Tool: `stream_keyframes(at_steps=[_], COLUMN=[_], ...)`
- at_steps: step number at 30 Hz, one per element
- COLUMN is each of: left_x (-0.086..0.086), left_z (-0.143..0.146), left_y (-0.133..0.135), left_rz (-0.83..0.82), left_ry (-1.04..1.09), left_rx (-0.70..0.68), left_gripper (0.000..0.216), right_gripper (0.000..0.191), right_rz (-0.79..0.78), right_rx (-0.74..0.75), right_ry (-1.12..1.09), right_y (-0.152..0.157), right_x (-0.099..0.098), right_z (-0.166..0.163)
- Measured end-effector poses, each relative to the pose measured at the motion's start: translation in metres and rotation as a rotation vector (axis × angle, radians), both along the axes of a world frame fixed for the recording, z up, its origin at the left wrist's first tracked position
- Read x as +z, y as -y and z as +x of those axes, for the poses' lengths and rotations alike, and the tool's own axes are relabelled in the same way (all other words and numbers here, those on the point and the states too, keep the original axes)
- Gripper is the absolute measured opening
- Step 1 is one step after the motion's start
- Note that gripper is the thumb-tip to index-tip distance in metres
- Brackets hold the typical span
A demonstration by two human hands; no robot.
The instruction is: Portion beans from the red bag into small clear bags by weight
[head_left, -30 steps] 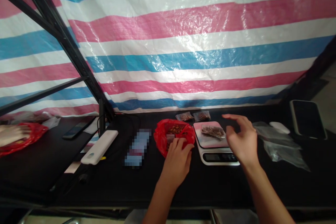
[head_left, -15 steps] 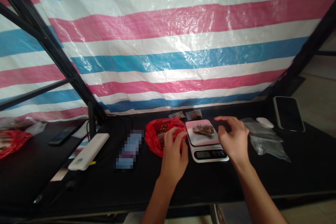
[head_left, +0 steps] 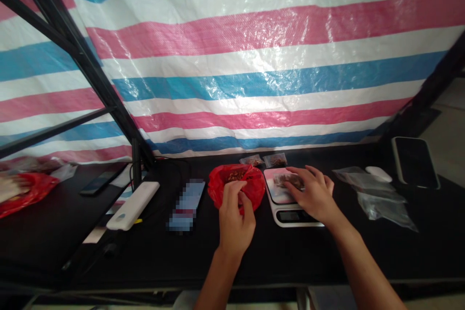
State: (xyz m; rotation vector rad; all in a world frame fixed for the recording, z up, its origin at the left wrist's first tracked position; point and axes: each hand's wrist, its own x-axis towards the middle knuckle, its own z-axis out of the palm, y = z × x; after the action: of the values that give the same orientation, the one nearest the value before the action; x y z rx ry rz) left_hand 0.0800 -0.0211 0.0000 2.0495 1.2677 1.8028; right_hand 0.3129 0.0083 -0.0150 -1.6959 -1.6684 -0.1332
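My left hand [head_left: 236, 220] is over the near side of a red plastic bag [head_left: 214, 189], its fingers curled and thumb and index tips close together. What they hold, if anything, is hidden. Small brown dried pieces [head_left: 235, 175] lie inside that bag. My right hand [head_left: 316, 193] has its thumb and fingers closed about a small clear bag of brown pieces [head_left: 281, 180], which lies on the plate of a white kitchen scale [head_left: 278, 213]. The hand covers part of the bag and of the scale's right side.
Two small filled bags [head_left: 275, 160] lie behind the scale. Flat clear bags [head_left: 385, 198], a white rounded object [head_left: 378, 173] and a propped dark-screened device [head_left: 416, 162] are on the right. Leftward are a blurred-out phone [head_left: 187, 203], a white power bank [head_left: 133, 206] and a black frame post [head_left: 90, 68].
My right hand has moved left from beside the scale onto the small bag. My left hand's fingers have curled in over the red bag. The view has shifted slightly left.
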Motion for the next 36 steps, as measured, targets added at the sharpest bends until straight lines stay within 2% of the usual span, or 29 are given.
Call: stream_keyframes(at_steps=[5,8,12,15,18,20,24,28,31,36], left_x=[-0.001,-0.004,-0.011,-0.014,-0.012,-0.009,-0.005,-0.001,0.000,0.000], left_z=[0.001,0.007,0.017,0.019,0.012,0.004,-0.008,-0.014,-0.018,-0.025], left_y=[0.005,0.007,0.003,-0.002,-0.006,-0.007,-0.004,-0.001,0.000,-0.001], left_rz=[-0.101,-0.290,-0.455,-0.501,-0.488,-0.500,-0.535,-0.450,-0.434,-0.431], left_ry=[0.011,0.071,0.307,0.459,0.582,0.627,0.567,0.420,0.373,0.342], left_rx=[-0.123,-0.190,-0.235,-0.259,-0.216,-0.223,-0.249,-0.308,-0.283,-0.261], left_gripper=[0.023,0.020,0.027,0.037,0.045,0.047,0.053,0.051,0.050,0.048], right_gripper=[0.029,0.026,0.014,0.005,0.010,0.012,0.018,0.029,0.031,0.032], right_rz=[0.065,0.136,0.200,0.166,0.098,0.048,-0.032,-0.090,-0.154,-0.166], right_rx=[0.021,0.161,0.336,0.454,0.548,0.563,0.522,0.570,0.584,0.568], right_ry=[-0.123,-0.307,-0.439,-0.384,-0.316,-0.345,-0.614,-0.887,-0.927,-0.958], right_y=[-0.002,0.001,0.011,0.022,0.029,0.030,0.023,0.016,0.013,0.012], right_x=[0.003,0.013,0.021,0.022,0.022,0.021,0.014,0.010,0.011,0.015], right_z=[-0.014,-0.035,-0.071,-0.092,-0.100,-0.102,-0.105,-0.112,-0.115,-0.118])
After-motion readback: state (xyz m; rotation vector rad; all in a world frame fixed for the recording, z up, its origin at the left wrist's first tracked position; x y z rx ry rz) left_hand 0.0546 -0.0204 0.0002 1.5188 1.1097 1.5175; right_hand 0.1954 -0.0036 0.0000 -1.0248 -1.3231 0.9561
